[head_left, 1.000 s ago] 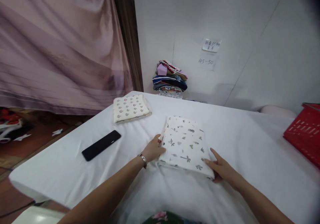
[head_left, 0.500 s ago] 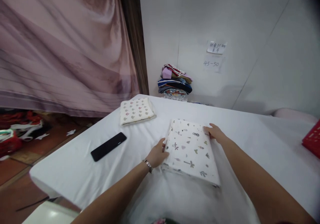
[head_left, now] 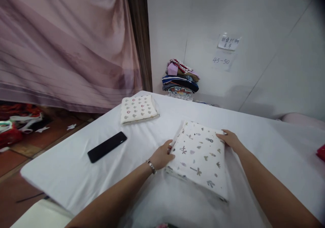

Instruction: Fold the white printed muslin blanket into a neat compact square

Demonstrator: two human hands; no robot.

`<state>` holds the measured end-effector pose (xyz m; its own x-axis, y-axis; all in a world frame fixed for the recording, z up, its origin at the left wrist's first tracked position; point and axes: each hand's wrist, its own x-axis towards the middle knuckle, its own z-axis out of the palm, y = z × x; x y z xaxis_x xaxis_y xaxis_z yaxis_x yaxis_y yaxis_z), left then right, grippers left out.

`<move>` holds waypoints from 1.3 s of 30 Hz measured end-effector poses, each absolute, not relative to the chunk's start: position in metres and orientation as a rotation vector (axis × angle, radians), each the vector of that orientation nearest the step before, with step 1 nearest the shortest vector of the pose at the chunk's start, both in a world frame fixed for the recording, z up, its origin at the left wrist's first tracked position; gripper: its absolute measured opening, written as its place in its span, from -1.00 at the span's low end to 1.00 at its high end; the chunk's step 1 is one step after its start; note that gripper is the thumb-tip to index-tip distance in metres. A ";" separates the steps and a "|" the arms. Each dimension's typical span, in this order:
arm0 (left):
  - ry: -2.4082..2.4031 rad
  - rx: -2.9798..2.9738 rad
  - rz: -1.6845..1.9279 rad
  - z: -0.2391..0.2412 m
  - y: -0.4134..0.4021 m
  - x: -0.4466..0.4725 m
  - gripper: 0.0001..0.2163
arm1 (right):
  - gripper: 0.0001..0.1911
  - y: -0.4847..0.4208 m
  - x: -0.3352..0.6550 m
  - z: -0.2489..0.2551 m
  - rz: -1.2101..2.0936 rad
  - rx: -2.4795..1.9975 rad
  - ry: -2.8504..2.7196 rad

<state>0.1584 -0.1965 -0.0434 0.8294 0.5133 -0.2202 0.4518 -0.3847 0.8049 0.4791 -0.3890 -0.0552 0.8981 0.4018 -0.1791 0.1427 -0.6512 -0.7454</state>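
A folded white cloth (head_left: pixel 199 160) with small plant prints lies on the white-covered table, slightly turned. My left hand (head_left: pixel 162 156), a bracelet at its wrist, grips the cloth's left edge, thumb on top and fingers partly hidden along the side. At the far right corner my right hand (head_left: pixel 228 139) pinches the edge, its thumb resting on the print and its other fingers partly out of sight. Farther back to the left sits a second folded cloth (head_left: pixel 139 109), cream with grey and red motifs.
A black phone (head_left: pixel 107 147) lies on the table (head_left: pixel 63 177) left of my left hand. Against the wall rises a stack of folded fabrics (head_left: pixel 180 80). Handwritten paper signs (head_left: pixel 228 43) hang above. A pink curtain (head_left: pixel 71 45) drapes at the left; something red (head_left: pixel 321 152) shows at the right edge.
The view has shifted a little. Both hands and the plant-print cloth sit slightly farther right in the picture, and the cloth looks a bit more turned. Both hands keep their hold.
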 end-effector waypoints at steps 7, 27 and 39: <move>0.720 2.044 0.140 -0.043 -0.202 0.155 -0.47 | -0.64 -0.336 0.462 -0.031 0.057 -2.369 -1.040; 0.729 2.080 0.301 -0.049 -0.210 0.151 -0.72 | -0.78 -0.230 0.426 -0.011 0.200 -2.413 -1.942; 0.726 2.038 0.359 -0.053 -0.211 0.152 -0.87 | -0.79 -0.238 0.429 -0.017 0.259 -2.297 -2.078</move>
<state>0.1523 -0.2110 -0.0534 0.7842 0.6199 -0.0278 0.3536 -0.4096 0.8410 0.4294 -0.2378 -0.0166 0.0926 0.9906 -0.1010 0.9850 -0.1060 -0.1361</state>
